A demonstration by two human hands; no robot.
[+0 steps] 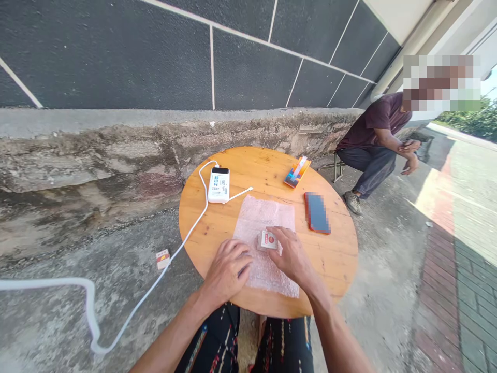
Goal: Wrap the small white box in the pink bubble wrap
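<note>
A pink sheet of bubble wrap lies flat on the round wooden table in front of me. On its upper half sits a small white box with red print. My right hand grips the box's right end, fingers along the far edge and thumb along the near one; the palm side is hidden. At the left edge of the sheet rests my left hand, palm down, fingers loosely bent and apart, with nothing visible in it. A gap separates it from the box.
A white power bank with a long white cable stands at the table's back left. A phone and an orange-and-blue packet lie to the right. A small carton is on the ground. Another person sits at the right.
</note>
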